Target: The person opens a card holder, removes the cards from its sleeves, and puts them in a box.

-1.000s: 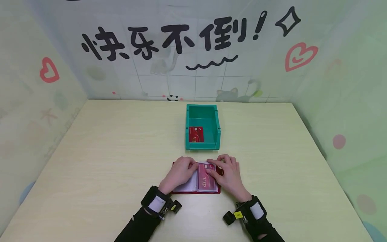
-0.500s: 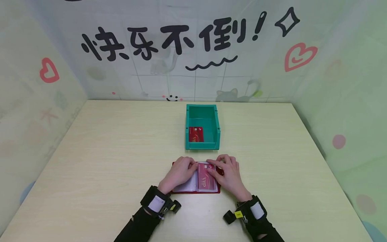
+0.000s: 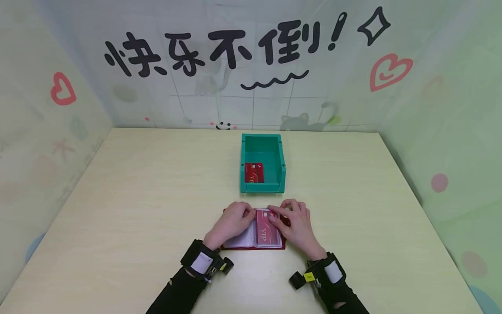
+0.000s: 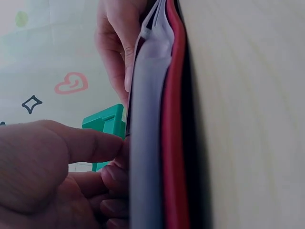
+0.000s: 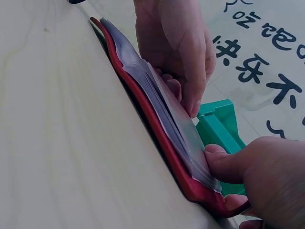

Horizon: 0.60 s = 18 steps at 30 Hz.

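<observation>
An open red card holder (image 3: pixel 252 249) with clear plastic pages lies on the table, between both hands. A red VIP card (image 3: pixel 266 233) shows through the clear sleeve of its right page. My left hand (image 3: pixel 234 221) pinches the upper edge of that page near the middle fold, with thumb and forefinger together in the left wrist view. My right hand (image 3: pixel 296 224) grips the right side, its thumb (image 5: pixel 221 162) pressing on the page and other fingers behind the red cover. The fingertips partly hide the card's top edge.
Just beyond the card holder stands a green open bin (image 3: pixel 262 188), with a red VIP card (image 3: pixel 254 173) lying inside at its near left. Printed cloth walls (image 3: pixel 251 104) border the pale wooden table (image 3: pixel 157 183) at the back and sides.
</observation>
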{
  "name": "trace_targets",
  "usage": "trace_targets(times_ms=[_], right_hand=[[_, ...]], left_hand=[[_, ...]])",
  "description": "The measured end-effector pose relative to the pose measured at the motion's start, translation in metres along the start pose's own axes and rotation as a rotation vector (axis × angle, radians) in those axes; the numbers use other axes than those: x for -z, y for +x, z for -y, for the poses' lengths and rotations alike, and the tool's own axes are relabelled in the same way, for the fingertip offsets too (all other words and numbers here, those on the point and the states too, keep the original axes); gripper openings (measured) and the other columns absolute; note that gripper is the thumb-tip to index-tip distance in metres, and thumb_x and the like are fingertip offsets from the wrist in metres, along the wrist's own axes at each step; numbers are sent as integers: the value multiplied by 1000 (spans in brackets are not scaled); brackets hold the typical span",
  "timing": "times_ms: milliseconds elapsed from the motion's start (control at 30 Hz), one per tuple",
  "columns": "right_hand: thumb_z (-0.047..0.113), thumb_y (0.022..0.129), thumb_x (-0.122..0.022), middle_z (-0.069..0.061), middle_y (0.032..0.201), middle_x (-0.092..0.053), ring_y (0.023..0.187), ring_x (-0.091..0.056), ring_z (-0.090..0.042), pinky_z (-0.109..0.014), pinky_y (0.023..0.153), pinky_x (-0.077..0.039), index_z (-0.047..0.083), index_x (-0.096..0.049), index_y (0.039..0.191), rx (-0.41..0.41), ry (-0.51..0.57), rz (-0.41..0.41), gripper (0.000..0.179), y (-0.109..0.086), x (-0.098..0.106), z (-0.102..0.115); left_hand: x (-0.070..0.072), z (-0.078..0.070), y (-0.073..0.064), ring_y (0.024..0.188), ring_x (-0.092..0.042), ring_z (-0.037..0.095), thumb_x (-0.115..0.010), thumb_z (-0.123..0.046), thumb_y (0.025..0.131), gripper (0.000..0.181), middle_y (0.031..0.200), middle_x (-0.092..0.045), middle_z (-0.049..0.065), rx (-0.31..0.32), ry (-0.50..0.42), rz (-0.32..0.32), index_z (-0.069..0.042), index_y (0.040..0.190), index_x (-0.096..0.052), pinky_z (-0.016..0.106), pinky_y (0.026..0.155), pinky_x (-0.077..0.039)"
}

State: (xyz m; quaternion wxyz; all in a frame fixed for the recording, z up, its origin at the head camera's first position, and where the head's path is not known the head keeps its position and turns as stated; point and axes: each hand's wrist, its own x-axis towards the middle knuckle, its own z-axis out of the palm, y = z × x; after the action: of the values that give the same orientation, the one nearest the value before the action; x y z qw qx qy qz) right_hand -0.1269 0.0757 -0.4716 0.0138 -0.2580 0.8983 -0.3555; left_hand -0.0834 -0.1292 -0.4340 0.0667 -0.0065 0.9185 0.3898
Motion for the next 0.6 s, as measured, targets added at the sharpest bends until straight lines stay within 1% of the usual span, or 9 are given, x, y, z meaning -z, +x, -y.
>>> trace_targets(times_ms=[167,267,400,500,600], right_hand=[[26,89,-76,-8,108,-52,112,-40,-28,-45,90,-32,17,-73,124,8,-12,-2,36,-1,-1,-1],[25,89,-76,-8,108,-52,112,-40,-28,-45,90,-32,17,-73,123,14,-8,-4,35,-1,-1,0],[24,89,-76,-8,108,-52,113,-41,-29,-45,90,-32,17,-73,124,13,-3,-3,36,-2,-1,1],[25,89,-76,-9,110,-52,114,-40,-29,-46,91,-33,16,-72,125,-2,0,4,38,-2,0,2],[25,88,-76,-10,112,-52,117,-40,-30,-48,94,-34,16,-71,126,-17,5,12,39,-2,1,3]], left_hand=[[-1,0,-1,68,-49,14,-68,-24,97,20,67,-52,1,22,-41,0,-7,88,-71,23,60,-35],[0,0,-1,68,-50,13,-69,-24,96,19,67,-53,0,47,-37,8,-7,87,-71,24,62,-36],[5,1,-2,68,-52,14,-68,-21,96,19,70,-56,3,82,-30,32,-5,89,-70,24,61,-40],[11,1,-4,70,-54,15,-67,-20,97,17,77,-62,5,119,-44,49,-3,94,-70,24,60,-43],[16,-1,-4,69,-56,16,-66,-18,97,16,80,-66,6,141,-57,42,-2,96,-72,24,58,-44]])
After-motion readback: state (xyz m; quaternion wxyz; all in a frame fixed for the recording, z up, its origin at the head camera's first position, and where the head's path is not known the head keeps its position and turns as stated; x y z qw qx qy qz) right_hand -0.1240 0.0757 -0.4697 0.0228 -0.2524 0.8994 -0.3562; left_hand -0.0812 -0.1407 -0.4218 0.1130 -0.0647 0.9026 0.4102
